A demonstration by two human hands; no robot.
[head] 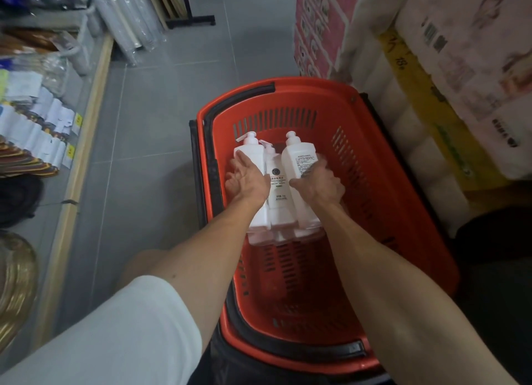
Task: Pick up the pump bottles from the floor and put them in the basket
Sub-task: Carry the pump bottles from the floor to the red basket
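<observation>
Three white pump bottles lie side by side inside the red basket (383, 154), pump heads pointing away from me. My left hand (247, 180) holds the outer side of the left bottle (249, 150), thumb laid over its top. My right hand (319, 183) clasps the outer side of the right bottle (298, 157), its fingers blurred by motion. The middle bottle (277, 200), with a dark round logo, is squeezed between the other two. The bottles' bases look smeared, so I cannot tell whether they rest on the basket floor.
The basket stands on grey floor tiles (149, 125), with black handles folded along its rim. Stacked packs of tissue rolls (431, 125) crowd its right side. A low shelf of packaged goods (43, 120) runs along the left. A black stand foot (190, 19) is farther back.
</observation>
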